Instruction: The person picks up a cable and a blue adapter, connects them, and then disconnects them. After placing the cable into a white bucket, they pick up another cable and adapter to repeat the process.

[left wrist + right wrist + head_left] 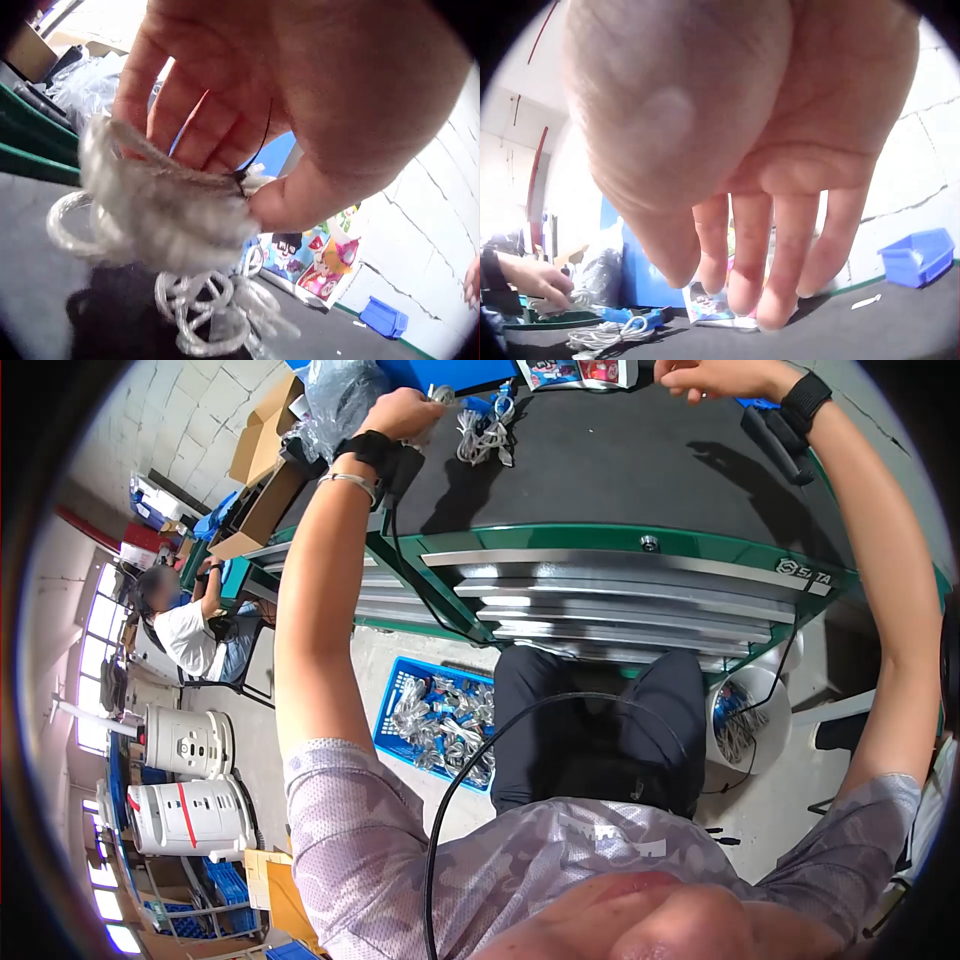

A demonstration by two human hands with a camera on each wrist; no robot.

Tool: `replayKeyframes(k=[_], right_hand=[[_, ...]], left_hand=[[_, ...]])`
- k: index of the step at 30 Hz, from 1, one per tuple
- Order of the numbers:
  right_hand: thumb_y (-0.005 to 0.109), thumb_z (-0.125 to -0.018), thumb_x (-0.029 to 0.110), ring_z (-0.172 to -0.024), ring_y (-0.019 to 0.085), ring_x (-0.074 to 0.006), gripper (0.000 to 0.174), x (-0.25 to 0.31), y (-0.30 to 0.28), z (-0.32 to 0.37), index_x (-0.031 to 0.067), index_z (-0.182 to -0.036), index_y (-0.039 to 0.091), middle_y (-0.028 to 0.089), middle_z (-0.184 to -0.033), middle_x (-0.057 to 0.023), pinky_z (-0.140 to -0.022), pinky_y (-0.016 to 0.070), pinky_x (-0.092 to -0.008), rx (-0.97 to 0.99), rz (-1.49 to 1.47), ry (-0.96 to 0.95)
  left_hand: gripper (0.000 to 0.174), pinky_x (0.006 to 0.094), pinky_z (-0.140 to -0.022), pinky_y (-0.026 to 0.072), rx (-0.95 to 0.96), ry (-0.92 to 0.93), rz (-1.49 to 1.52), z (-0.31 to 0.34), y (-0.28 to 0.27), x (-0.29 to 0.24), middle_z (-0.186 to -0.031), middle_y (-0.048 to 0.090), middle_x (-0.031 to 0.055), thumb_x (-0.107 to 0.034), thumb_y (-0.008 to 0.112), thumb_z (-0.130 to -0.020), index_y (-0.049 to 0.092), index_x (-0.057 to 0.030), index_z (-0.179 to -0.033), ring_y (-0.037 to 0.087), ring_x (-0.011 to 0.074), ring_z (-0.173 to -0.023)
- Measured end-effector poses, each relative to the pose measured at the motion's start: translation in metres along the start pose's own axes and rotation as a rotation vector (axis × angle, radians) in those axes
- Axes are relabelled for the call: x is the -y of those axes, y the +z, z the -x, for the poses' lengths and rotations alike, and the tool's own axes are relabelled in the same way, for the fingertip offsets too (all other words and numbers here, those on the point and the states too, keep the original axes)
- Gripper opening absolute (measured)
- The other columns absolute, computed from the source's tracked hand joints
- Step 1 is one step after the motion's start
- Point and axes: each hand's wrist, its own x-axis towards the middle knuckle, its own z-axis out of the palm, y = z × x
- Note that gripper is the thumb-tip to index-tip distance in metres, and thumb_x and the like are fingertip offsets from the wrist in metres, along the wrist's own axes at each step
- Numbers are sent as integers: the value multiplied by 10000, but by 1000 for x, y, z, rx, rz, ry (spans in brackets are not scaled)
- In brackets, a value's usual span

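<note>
White cable coil [165, 217] sits in the left hand [300, 97], pinched between thumb and curled fingers, just above the black table top [620, 470]. More cables [485, 432] lie beside it. Far across, the right hand [742, 150] hangs loose, holding nothing.

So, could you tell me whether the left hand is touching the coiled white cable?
Touching. The left wrist view shows the left hand pinching the coiled white cable between thumb and fingers.

Bright, probably daylight — blurry, fisheye-warped
</note>
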Motion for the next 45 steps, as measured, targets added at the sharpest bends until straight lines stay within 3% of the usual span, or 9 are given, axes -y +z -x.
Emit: replayKeyframes(k=[5, 8, 16, 20, 32, 36, 38, 39, 45], right_hand=[[514, -984, 263, -799, 628, -165, 288, -6, 26, -28, 9, -1091, 595, 654, -957, -71, -727, 526, -295, 50, -372, -139], [522, -941, 485, -785, 609, -75, 452, 8, 43, -33, 67, -1094, 600, 628, -936, 1, -650, 440, -187, -39, -230, -161], [494, -914, 599, -1014, 619, -156, 567, -19, 64, -60, 98, -1164, 590, 638, -1082, -57, -862, 473, -292, -64, -1019, -282], [516, -962, 449, -917, 616, -127, 386, -59, 77, -78, 101, -1090, 625, 651, -1030, -8, -818, 485, -300, -324, -1153, -322], [414, -1021, 288, -834, 631, -202, 328, -62, 81, -65, 22, -1125, 573, 644, -982, -86, -787, 531, -334, -136, -1500, -510], [403, -1024, 294, -850, 639, -216, 329, -57, 89, -58, 33, -1138, 569, 646, -984, -87, -808, 534, -360, -90, -1565, -504], [414, -1021, 296, -850, 644, -207, 318, -55, 91, -59, 39, -1125, 570, 648, -963, -84, -788, 539, -349, -146, -1520, -444], [420, -1019, 292, -851, 646, -204, 309, -57, 91, -59, 41, -1113, 573, 650, -962, -84, -782, 541, -341, -153, -1479, -468], [447, -1011, 277, -810, 661, -206, 288, -55, 95, -59, 30, -1080, 579, 662, -944, -101, -716, 562, -332, -282, -1473, -432]], left_hand=[[271, 238, -658, 499, 52, 198, 684, 15, -48, -32, -852, 671, 73, -272, 586, -906, 648, -21, -990, 654, 124, -756], [279, 248, -654, 505, -34, 246, 994, 4, -38, -63, -843, 668, 67, -278, 594, -907, 641, -17, -993, 655, 143, -755], [380, 294, -686, 498, -391, 445, 657, 2, 17, -181, -829, 679, 78, -356, 637, -881, 639, 9, -987, 632, 142, -754], [371, 281, -739, 506, -63, 454, 1137, -18, 49, -208, -890, 691, 76, -351, 599, -911, 650, -4, -1031, 651, 153, -820], [386, 277, -816, 506, 565, 260, 1831, -11, 66, -195, -978, 663, 38, -366, 477, -992, 621, -22, -1092, 620, 111, -880], [419, 301, -853, 482, 541, 299, 1770, -9, 71, -199, -979, 648, 21, -417, 467, -987, 608, -54, -1142, 603, 119, -906], [282, 274, -699, 497, 592, 208, 1809, -3, 68, -203, -869, 664, 15, -330, 587, -933, 643, -76, -1041, 616, 126, -765], [363, 300, -860, 479, 495, 324, 1629, -4, 72, -200, -965, 648, 12, -387, 536, -964, 618, -72, -1125, 603, 106, -899], [280, 283, -862, 490, 436, 404, 1522, 2, 74, -200, -971, 646, 9, -292, 617, -932, 628, -76, -1111, 607, 97, -902]])
